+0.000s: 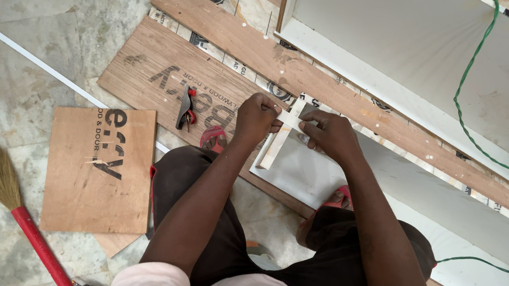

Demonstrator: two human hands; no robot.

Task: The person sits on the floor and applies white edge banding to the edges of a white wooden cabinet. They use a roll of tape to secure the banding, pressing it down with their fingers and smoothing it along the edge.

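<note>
I am squatting over a white laminate board (301,171) on the floor. My left hand (255,117) and my right hand (327,134) each pinch an end of a short white edge-band strip (291,120) stretched between them. Under the strip a narrow pale wooden piece (279,140) lies on the white board. Both hands are closed on the strip. Red sandals (213,138) show on my feet beside the board.
Pliers with red handles (185,107) lie on a plywood sheet (168,80). A square plywood offcut (100,169) and a broom with a red handle (26,221) are left. A white cabinet panel (422,47) with a green wire (463,112) fills the upper right.
</note>
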